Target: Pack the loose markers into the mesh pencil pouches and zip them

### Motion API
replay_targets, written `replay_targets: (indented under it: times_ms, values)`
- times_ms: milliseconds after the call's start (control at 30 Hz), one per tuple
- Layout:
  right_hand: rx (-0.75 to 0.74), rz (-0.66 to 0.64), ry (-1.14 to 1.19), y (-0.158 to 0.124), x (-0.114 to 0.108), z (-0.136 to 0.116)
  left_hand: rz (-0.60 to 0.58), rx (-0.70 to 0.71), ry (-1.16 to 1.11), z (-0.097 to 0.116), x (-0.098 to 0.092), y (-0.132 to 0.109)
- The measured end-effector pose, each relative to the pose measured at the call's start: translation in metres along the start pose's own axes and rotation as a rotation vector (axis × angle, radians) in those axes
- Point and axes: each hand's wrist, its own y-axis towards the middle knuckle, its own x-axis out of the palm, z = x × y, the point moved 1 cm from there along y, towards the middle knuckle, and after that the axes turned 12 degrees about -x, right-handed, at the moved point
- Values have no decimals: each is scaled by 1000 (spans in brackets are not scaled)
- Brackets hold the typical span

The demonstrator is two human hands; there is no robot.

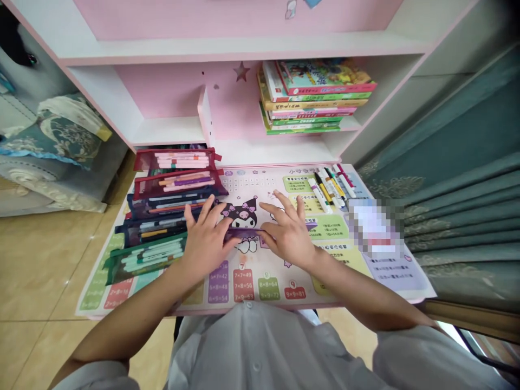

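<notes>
Between my two hands a purple pencil pouch (244,233) is stretched flat, seen nearly edge-on as a narrow purple band above the printed desk mat. My left hand (208,235) pinches its left end between thumb and index finger, the other fingers raised. At the other end, my right hand (290,234) grips it the same way, and a purple tip pokes out beyond that hand. Whether anything lies inside the pouch cannot be made out. Just left of my left hand is a green mesh pouch (142,257) with pale green markers.
Navy pouches (156,227) and red pouches (174,184) of pens are lined up at the left. Loose markers (331,187) lie at the back right, near a pixelated object (371,225). Stacked books (312,103) fill part of the shelf; a curtain (459,179) hangs at right.
</notes>
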Motion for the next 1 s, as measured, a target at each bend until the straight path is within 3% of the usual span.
replay_targets:
  times_ms: [233,367,567,833,1000]
  values:
    - [-62,25,6,-2,-2,-2,-26,-94,17,-19,3,-3]
    - [-60,-19,57,2,-6,-3,-56,-68,-17,-22,8,-2]
    - [24,-206,356,32,-12,-4,-21,-25,-76,-25,13,-3]
    - [144,-540,612,81,7,-21,-4,13,-92,-24,11,-6]
    - [176,-551,692,82,11,-25,-16,7,-119,-22,11,-5]
